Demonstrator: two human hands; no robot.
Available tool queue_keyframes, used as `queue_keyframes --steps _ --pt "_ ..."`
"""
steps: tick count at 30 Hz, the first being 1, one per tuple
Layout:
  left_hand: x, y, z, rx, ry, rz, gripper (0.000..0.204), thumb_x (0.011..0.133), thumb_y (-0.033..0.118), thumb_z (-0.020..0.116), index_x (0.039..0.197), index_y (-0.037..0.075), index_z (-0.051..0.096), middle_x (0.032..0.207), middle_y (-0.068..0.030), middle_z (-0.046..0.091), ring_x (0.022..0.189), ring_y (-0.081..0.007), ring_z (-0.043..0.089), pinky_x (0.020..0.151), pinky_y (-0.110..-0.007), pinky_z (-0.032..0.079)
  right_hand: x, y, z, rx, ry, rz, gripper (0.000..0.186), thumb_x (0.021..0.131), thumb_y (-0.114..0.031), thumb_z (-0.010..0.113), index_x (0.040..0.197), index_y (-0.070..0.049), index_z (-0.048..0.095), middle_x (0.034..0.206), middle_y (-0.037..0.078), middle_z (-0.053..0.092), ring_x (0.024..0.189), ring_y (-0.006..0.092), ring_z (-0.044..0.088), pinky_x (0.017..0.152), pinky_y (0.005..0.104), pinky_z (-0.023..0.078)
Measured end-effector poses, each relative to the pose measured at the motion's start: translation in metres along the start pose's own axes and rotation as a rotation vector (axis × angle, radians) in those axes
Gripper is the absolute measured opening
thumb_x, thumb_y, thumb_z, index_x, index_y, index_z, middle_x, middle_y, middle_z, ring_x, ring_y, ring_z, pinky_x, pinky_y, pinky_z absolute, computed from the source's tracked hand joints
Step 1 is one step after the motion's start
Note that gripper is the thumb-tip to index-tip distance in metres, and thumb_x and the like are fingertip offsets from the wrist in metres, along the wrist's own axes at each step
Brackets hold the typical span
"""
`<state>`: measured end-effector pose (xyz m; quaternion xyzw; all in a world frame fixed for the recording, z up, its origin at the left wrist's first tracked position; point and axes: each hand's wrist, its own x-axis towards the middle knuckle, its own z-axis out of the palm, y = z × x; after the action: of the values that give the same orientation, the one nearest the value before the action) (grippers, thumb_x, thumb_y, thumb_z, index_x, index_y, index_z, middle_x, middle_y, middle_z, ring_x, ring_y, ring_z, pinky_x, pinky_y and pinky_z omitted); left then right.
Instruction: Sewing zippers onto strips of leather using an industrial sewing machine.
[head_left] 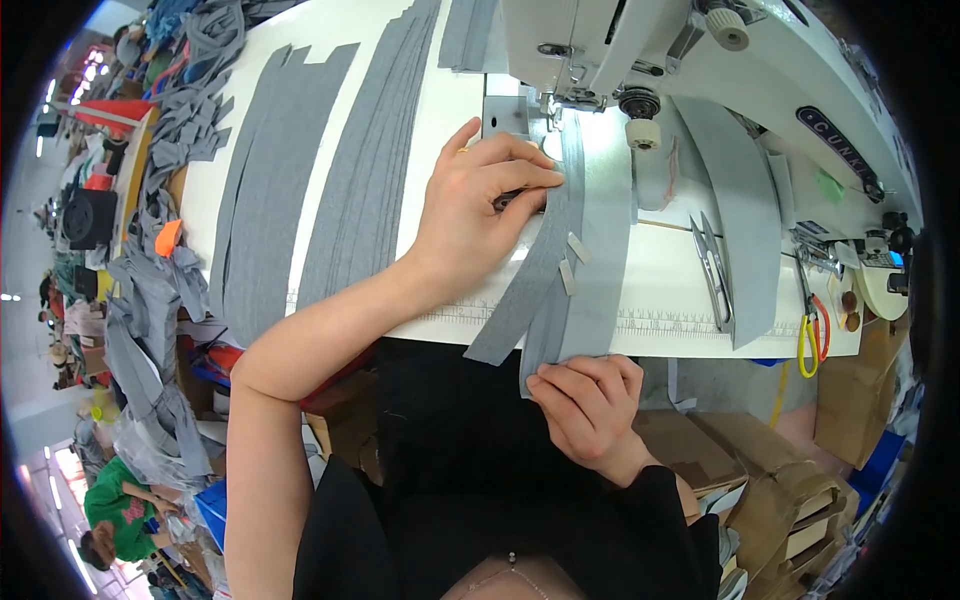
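Just left of the presser foot (578, 100) of the white sewing machine (770, 50), my left hand (485, 205) pinches a narrow grey fabric strip (532, 258) between closed fingertips. At the table's front edge, my right hand (585, 410) has its fingers closed on the lower end of a folded grey strip (547, 335). A wider pale grey band (603, 280) lies beside these strips, running up toward the needle area. Two small pale rectangular pieces (568, 276) sit on the strips between my hands.
Stacks of grey strips (355, 180) lie on the white table (445, 325) at left, beside tangled fabric (180, 90). Tweezers (712, 270), yellow-red scissors (810, 340) and a curved grey piece (750, 260) are at right. Cardboard boxes (775, 490) stand below. A person in green (120, 500) appears lower left.
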<state>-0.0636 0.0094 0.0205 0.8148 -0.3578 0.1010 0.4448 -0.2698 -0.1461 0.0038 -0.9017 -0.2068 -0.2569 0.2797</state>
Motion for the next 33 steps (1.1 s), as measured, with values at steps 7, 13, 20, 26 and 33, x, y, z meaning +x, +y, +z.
queue_keyframes --steps 7,13,20,26,33 --pt "0.001 -0.003 -0.001 0.056 -0.027 0.007 0.017 0.087 0.002 0.073 0.099 0.01 0.082 0.101 -0.0025 0.072 0.097 -0.0215 0.069 0.122 -0.054 0.032 0.015 0.003 -0.001 0.028 -0.019 0.035 0.026 0.077 -0.006 0.077 0.104 -0.01 0.076 0.104 -0.001 0.072 0.091 0.0183 0.065 0.09 0.0367 0.042" --pt "0.002 -0.004 0.0 0.035 -0.03 0.004 0.019 0.086 -0.001 0.073 0.1 0.008 0.081 0.103 -0.0046 0.07 0.097 -0.0237 0.068 0.121 -0.055 0.035 0.022 0.007 0.003 0.028 -0.018 0.043 0.026 0.077 -0.008 0.079 0.103 -0.01 0.075 0.102 -0.001 0.071 0.092 0.0185 0.064 0.091 0.0375 0.042" --pt "-0.006 0.002 0.001 -0.091 -0.097 0.019 0.03 0.076 -0.005 0.075 0.101 0.01 0.082 0.106 -0.0099 0.065 0.104 -0.0297 0.067 0.106 -0.051 0.044 0.037 0.009 -0.009 0.102 -0.089 0.076 0.021 0.08 -0.014 0.081 0.1 -0.011 0.074 0.102 0.001 0.072 0.092 0.0205 0.065 0.088 0.0391 0.045" --pt "-0.001 0.002 -0.009 0.026 -0.201 0.093 0.047 0.078 -0.019 0.065 0.103 0.016 0.085 0.115 -0.011 0.063 0.128 -0.0345 0.063 0.096 -0.041 0.059 0.082 0.045 -0.017 0.078 -0.023 0.33 0.023 0.082 -0.017 0.083 0.098 -0.006 0.071 0.098 0.008 0.068 0.09 0.0281 0.066 0.076 0.0397 0.052" --pt "-0.008 0.0 -0.005 -0.306 -0.122 -0.104 0.028 0.077 -0.009 0.071 0.093 0.012 0.081 0.11 -0.0107 0.062 0.114 -0.0321 0.061 0.101 -0.046 0.046 0.093 0.079 -0.011 -0.096 -0.145 0.078 0.018 0.085 -0.011 0.077 0.095 -0.003 0.065 0.091 0.008 0.06 0.081 0.0268 0.065 0.068 0.038 0.056"
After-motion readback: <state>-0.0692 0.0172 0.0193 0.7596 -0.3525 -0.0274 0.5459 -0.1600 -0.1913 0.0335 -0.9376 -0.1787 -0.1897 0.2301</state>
